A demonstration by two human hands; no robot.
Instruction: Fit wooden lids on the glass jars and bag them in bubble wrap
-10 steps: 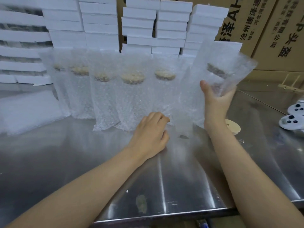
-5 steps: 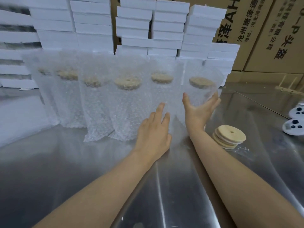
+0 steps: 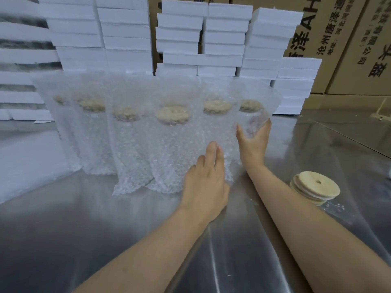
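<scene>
Several glass jars with wooden lids stand upright in bubble-wrap bags in a row across the steel table (image 3: 232,250). The rightmost bagged jar (image 3: 251,111) stands at the row's right end, and my right hand (image 3: 252,142) cups its lower part from the front, thumb on one side and fingers on the other. My left hand (image 3: 206,182) lies flat with fingers together against the bottom of the neighbouring bagged jar (image 3: 215,127). A small stack of loose wooden lids (image 3: 315,188) with centre holes sits to the right of my right forearm.
Stacks of white foam boxes (image 3: 224,39) rise behind the row. Brown cardboard cartons (image 3: 349,39) stand at the back right. A white foam sheet (image 3: 25,161) lies at the left. The table's near part holds only clear plastic film.
The bagged jar that my right hand held tilted in the air has come down upright at the right end of the row. My left hand slid forward against the bags.
</scene>
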